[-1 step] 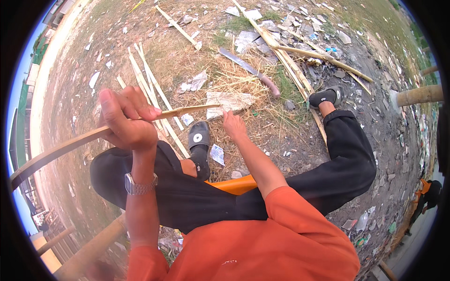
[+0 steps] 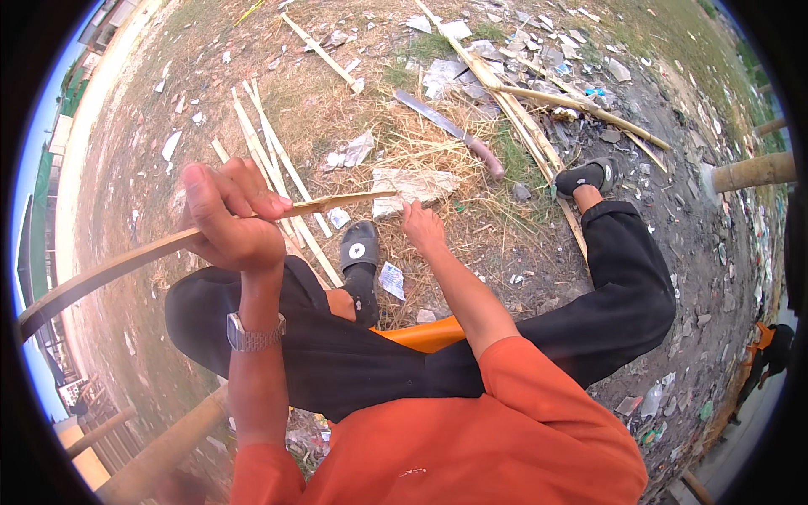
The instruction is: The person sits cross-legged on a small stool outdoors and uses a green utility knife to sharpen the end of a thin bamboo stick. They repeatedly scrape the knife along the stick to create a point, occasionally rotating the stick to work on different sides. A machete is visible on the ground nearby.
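My left hand (image 2: 231, 210) is raised over my left knee, its fingers closed around a long bamboo strip (image 2: 337, 200). From the left edge of the view, the strip curves past that hand and narrows to a tip in front of me. Close to this tip is my right hand (image 2: 423, 227), fingers curled in and knuckles forward. Whatever it may be holding is too small or hidden to make out. Beneath the tip, a flat pale block (image 2: 421, 187) lies on straw. A machete (image 2: 450, 130) with a brownish handle rests on the ground beyond.
Split bamboo strips (image 2: 263, 139) lie ahead on the left, and longer bamboo poles (image 2: 513, 105) at the far right, one crossing another. Scraps of litter cover the ground. My sandalled feet (image 2: 359, 246) are set apart; an orange seat (image 2: 425, 333) shows beneath me. Another person (image 2: 768, 358) is at the right rim.
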Action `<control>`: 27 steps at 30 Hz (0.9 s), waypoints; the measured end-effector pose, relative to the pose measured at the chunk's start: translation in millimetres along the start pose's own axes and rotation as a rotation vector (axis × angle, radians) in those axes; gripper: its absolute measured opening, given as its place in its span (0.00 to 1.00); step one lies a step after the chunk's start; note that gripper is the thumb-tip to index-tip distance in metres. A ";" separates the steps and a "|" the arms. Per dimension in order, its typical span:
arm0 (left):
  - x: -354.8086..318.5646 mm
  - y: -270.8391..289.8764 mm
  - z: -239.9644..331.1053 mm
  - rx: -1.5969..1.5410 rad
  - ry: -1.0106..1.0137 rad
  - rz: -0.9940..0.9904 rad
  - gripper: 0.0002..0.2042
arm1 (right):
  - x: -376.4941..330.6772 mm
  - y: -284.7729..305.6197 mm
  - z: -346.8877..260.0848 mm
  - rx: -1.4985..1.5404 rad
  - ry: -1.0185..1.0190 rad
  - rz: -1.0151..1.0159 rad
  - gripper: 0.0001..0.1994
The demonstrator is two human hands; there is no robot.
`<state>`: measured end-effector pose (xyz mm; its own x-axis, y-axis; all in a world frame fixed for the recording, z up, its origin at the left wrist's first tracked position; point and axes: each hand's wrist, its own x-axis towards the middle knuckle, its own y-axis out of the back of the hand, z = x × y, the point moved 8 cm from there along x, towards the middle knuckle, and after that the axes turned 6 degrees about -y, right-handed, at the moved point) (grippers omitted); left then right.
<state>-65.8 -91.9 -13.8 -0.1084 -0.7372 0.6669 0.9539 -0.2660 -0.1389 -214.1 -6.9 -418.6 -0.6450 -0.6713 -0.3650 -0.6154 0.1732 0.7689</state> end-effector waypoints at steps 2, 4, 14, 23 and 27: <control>4.5 -1.9 -1.7 0.026 0.004 0.032 0.23 | 11.7 -1.3 10.5 -0.190 0.046 0.025 0.21; 5.0 0.6 -4.3 0.044 0.005 0.056 0.24 | 19.7 6.6 48.8 -0.303 0.030 0.013 0.21; -0.3 -5.8 3.2 0.010 -0.035 -0.041 0.25 | -63.4 145.6 -89.4 0.461 0.153 -0.163 0.27; -2.1 -4.1 3.5 -0.007 -0.035 -0.058 0.26 | -102.6 130.8 -126.9 0.412 0.248 -0.083 0.24; -1.4 -7.6 4.2 -0.028 -0.042 -0.085 0.26 | -119.3 140.2 -130.3 0.334 0.214 -0.082 0.24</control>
<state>-71.8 -86.2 -10.6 -0.1762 -0.6847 0.7072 0.9334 -0.3443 -0.1007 -164.4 3.5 -198.9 -0.5006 -0.8215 -0.2729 -0.7968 0.3140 0.5163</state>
